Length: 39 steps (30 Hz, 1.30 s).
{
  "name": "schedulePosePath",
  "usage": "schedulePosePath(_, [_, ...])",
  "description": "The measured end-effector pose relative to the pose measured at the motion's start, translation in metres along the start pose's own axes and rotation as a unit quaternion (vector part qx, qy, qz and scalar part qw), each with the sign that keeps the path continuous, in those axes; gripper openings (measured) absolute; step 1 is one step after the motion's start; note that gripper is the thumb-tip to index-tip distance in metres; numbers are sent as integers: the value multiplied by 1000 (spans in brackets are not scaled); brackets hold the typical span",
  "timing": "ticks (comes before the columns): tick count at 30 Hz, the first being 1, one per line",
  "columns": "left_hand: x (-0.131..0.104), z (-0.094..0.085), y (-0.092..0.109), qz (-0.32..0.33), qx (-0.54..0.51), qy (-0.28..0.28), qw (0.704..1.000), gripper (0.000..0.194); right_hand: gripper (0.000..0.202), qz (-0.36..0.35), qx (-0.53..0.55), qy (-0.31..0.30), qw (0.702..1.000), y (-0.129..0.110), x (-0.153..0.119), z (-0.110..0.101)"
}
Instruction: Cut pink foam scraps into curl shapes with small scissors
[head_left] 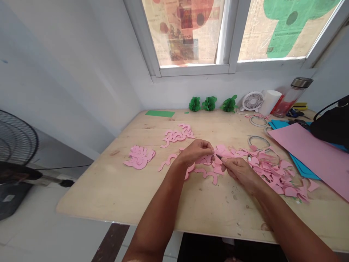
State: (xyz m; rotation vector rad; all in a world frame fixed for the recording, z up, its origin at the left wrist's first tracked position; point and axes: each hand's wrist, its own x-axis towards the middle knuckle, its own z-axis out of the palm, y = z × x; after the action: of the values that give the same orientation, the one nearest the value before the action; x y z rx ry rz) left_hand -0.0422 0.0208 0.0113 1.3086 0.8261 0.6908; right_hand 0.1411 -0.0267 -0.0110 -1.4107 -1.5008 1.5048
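Both hands meet over the middle of the wooden table, close together above pink cut paper. My left hand [200,150] is closed in a pinch at the edge of a pink paper piece [222,150]. My right hand [237,168] is closed round a small dark tool [219,157], whose tip points toward my left fingers; its kind is too small to tell. Wavy pink strips [208,174] lie under and in front of the hands. To the left are a loose cluster of curved pink pieces [177,135] and a stack of pink cutouts [139,157].
Pink scraps [275,173] are heaped at the right, beside blue sheets [302,165] and a large pink sheet [313,153]. Tape rings [259,142], a small white fan [252,101], a bottle [293,96] and green paper ornaments [209,103] stand or lie further back.
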Motion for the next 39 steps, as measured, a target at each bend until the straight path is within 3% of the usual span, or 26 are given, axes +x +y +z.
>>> schedulePosePath(39, [-11, -8, 4, -2, 97, -51, 994, 9, 42, -31, -78, -44, 995, 0, -4, -2])
